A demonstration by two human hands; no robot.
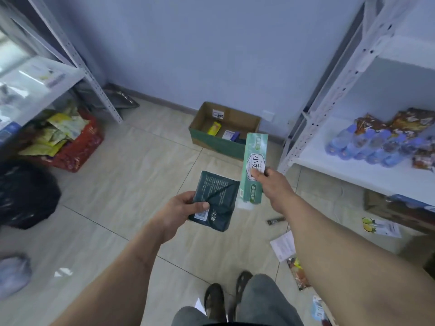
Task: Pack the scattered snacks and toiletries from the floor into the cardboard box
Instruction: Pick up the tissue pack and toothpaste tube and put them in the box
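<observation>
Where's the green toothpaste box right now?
Head view, right of centre: the green toothpaste box is held upright in the right hand, off the floor, in front of the cardboard box and beside the dark packet.

- green toothpaste box point(253, 168): large chinese characters run down a white panel; "小" is clear, the ones below are partly covered by a thumb.
- dark green packet point(214, 200): small pale print and a barcode, too blurred to read.
- cardboard box point(223, 128): a white sticker inside, unreadable.
</observation>
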